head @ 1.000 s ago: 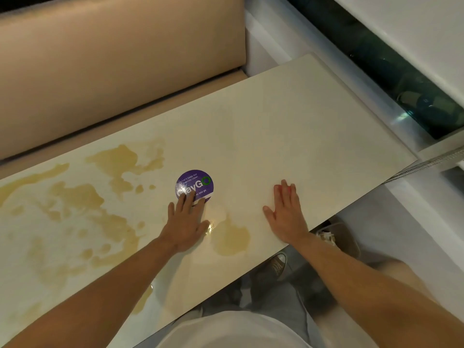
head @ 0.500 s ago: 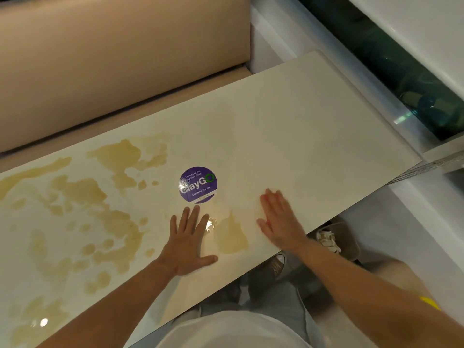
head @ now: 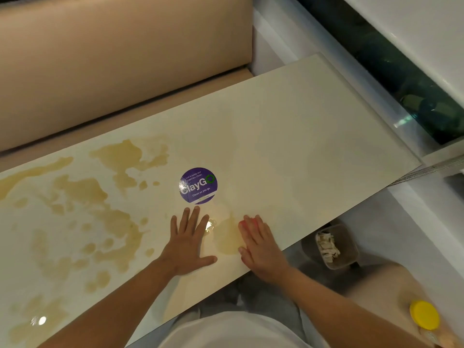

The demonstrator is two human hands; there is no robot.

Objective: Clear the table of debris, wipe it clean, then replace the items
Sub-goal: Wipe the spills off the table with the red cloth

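Note:
A long cream table (head: 288, 136) runs across the view, its left half covered in brownish spilled liquid (head: 82, 197). A small puddle (head: 227, 237) lies near the front edge between my hands. A round purple "ClayGO" sticker (head: 198, 185) sits mid-table. My left hand (head: 187, 243) lies flat on the table just below the sticker, fingers spread. My right hand (head: 261, 247) lies flat at the front edge, its fingertips touching the small puddle. Neither hand holds anything.
A beige cushioned bench (head: 113, 59) runs behind the table. Under the table's right end stands a grey bin (head: 331, 247) with crumpled tissue inside. A yellow-capped bottle (head: 424, 315) lies on the seat at lower right. Glass and a white ledge (head: 414, 33) border the right side.
My left hand slid back from the sticker toward the front edge. My right hand moved left, onto the small puddle. The view tilted, revealing the bin and the yellow cap.

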